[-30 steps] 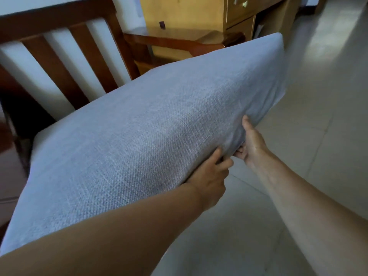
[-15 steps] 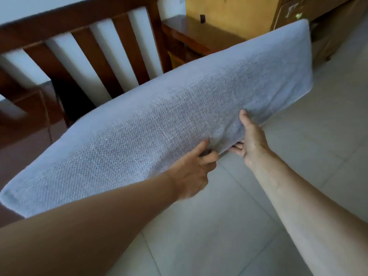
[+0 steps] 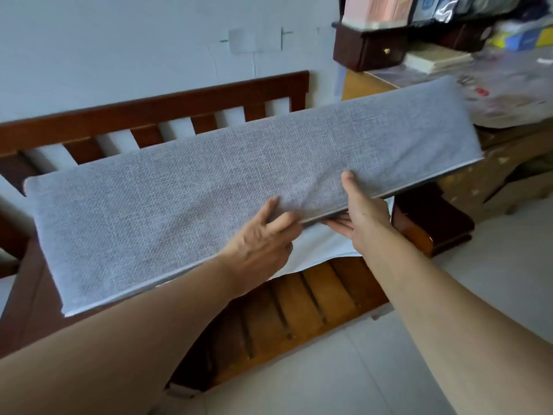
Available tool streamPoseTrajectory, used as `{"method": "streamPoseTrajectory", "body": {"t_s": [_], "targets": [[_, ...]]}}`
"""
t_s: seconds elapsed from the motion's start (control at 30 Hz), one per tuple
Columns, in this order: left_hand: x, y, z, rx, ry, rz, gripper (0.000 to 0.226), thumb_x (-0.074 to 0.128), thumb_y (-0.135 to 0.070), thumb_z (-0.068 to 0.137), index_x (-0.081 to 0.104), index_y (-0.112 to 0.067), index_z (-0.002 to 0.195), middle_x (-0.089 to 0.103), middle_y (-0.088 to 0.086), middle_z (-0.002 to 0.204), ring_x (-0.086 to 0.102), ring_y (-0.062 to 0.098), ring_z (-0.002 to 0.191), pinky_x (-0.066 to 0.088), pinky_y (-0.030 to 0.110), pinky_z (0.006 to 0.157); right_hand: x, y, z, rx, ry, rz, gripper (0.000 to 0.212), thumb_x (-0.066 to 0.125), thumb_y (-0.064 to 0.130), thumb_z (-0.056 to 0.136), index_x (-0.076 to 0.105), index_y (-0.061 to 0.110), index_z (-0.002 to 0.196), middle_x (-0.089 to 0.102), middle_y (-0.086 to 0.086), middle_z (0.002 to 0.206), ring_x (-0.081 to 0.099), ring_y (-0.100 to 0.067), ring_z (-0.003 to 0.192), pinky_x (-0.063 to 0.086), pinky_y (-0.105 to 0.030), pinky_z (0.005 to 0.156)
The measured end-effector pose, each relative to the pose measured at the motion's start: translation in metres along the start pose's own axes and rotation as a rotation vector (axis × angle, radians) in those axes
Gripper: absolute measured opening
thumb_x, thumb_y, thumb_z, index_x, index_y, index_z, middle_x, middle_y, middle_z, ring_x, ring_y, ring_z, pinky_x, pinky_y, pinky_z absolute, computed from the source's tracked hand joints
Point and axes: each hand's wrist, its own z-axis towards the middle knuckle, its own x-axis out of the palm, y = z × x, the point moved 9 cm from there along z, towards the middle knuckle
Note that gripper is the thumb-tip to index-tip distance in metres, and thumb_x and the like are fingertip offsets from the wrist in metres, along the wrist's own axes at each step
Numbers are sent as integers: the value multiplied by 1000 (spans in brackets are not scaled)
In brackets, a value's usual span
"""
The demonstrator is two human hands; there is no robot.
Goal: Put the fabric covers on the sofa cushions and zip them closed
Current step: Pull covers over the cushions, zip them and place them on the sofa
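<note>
Left fingers: the left hand (image 3: 263, 238) pinches the near edge of the cushion (image 3: 239, 187), thumb on the grey top face, fingers curled under the seam.
Right fingers: the right hand (image 3: 363, 214) grips the same edge just to the right, thumb pressed flat on top, straight fingers reaching beneath the cushion.
Hands: close together, near the middle of the long near edge; both bare forearms reach in from the near side.
Cushion: long, flat, in a grey woven cover, held level-ish above the sofa (image 3: 284, 304), right end farther and higher than the left end. Whether a zip is closed cannot be told.
White cloth: a pale sheet (image 3: 320, 250) lies under the cushion on the seat, showing below the hands.
Sofa: dark red-brown wood; bare slats of the seat show near the right, the slatted backrest (image 3: 155, 115) stands behind the cushion against the wall.
Armrest: a rounded wooden arm (image 3: 434, 223) sits at the right end.
Wall: pale, with faint patch marks (image 3: 149, 46).
Floor: light tiles (image 3: 329, 369), near and right.
Right far corner: a yellow-wood cabinet (image 3: 484, 172) with a cluttered top, a small dark drawer box (image 3: 371, 50) and blurred packets above it.
</note>
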Motion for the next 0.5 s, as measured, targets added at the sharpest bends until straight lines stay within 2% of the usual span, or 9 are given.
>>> {"method": "streamPoseTrajectory", "body": {"t_s": [0.1, 0.2, 0.27, 0.3, 0.33, 0.4, 0.47, 0.5], "targets": [[-1, 47, 15, -82, -137, -57, 6, 72, -18, 70, 71, -12, 72, 59, 6, 95, 39, 29, 118, 33, 54, 106, 36, 28, 17, -53, 20, -38, 69, 76, 50, 70, 50, 9, 119, 61, -15, 112, 65, -33, 95, 56, -31, 51], [7, 101, 32, -180, -214, -131, 23, 47, -15, 82, 69, -9, 78, 57, 9, 89, 42, 30, 113, 30, 52, 109, 75, 64, 32, -151, 33, -61, 47, 73, 36, 79, 54, 3, 106, 63, -18, 104, 67, -33, 88, 57, -30, 54], [11, 138, 42, -261, -262, -201, 32, 33, -12, 83, 64, -9, 78, 55, 9, 82, 44, 30, 108, 29, 48, 106, 98, 92, 38, -290, -2, -178, 52, 75, 40, 74, 54, 3, 104, 63, -16, 102, 68, -33, 88, 59, -35, 64], [12, 153, 47, -295, -274, -241, 30, 32, -10, 82, 62, -10, 77, 54, 8, 79, 44, 29, 105, 30, 46, 104, 107, 107, 38, -387, -31, -291, 56, 75, 43, 72, 52, 4, 104, 63, -12, 101, 67, -31, 90, 58, -37, 70], [14, 168, 50, -319, -291, -266, 24, 35, -7, 81, 59, -10, 76, 53, 7, 76, 45, 29, 103, 31, 44, 102, 117, 124, 34, -495, -69, -422, 53, 74, 42, 74, 48, 6, 104, 62, -9, 101, 65, -28, 90, 55, -36, 74], [21, 195, 57, -338, -316, -311, 11, 55, 0, 77, 55, -11, 77, 52, 7, 76, 45, 28, 97, 33, 37, 97, 136, 153, 22, -704, -150, -687, 45, 71, 35, 80, 42, 9, 101, 58, -5, 99, 58, -22, 89, 42, -27, 71], [31, 219, 62, -356, -294, -372, 21, 66, 2, 73, 52, -12, 81, 51, 7, 80, 43, 26, 88, 33, 31, 85, 157, 176, 9, -930, -198, -851, 46, 74, 31, 78, 45, 9, 105, 54, -7, 105, 53, -24, 96, 36, -26, 72], [35, 231, 65, -376, -289, -388, 22, 65, 1, 74, 50, -13, 83, 50, 7, 82, 41, 25, 84, 34, 31, 80, 170, 186, 7, -1052, -202, -906, 49, 77, 29, 74, 48, 9, 107, 51, -8, 109, 52, -25, 100, 37, -29, 76]]}}
